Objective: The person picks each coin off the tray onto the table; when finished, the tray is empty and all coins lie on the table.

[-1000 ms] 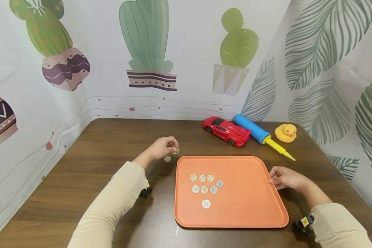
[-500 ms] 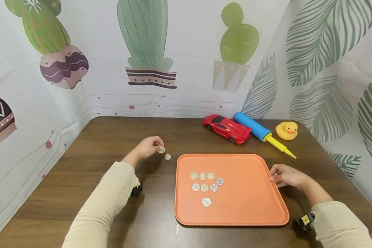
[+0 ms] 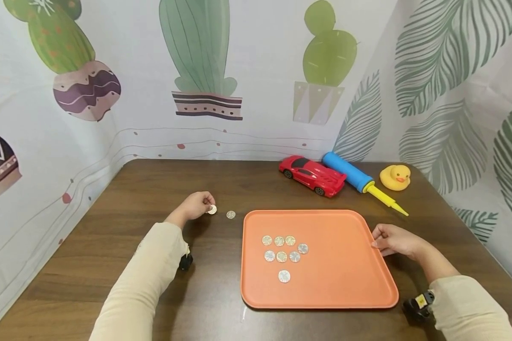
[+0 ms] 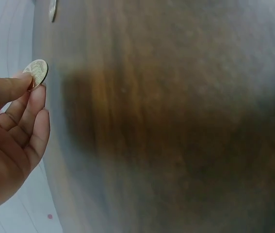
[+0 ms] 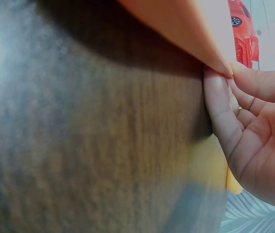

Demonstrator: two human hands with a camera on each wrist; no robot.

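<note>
Orange tray (image 3: pixel 345 284) sat under my right hand (image 3: pixel 392 241), thumb and fingers pinching its rim. My left hand (image 3: pixel 194 207) pinched a coin (image 3: pixel 212 209) above the table (image 3: pixel 111 246). Wrist view: the coin (image 4: pixel 36 73) sat at my fingertips, barely held; it could slip and roll.

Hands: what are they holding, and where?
The left hand pinches a small silver coin by its edge. The right hand pinches the flat orange plastic tray at its right rim.
</note>
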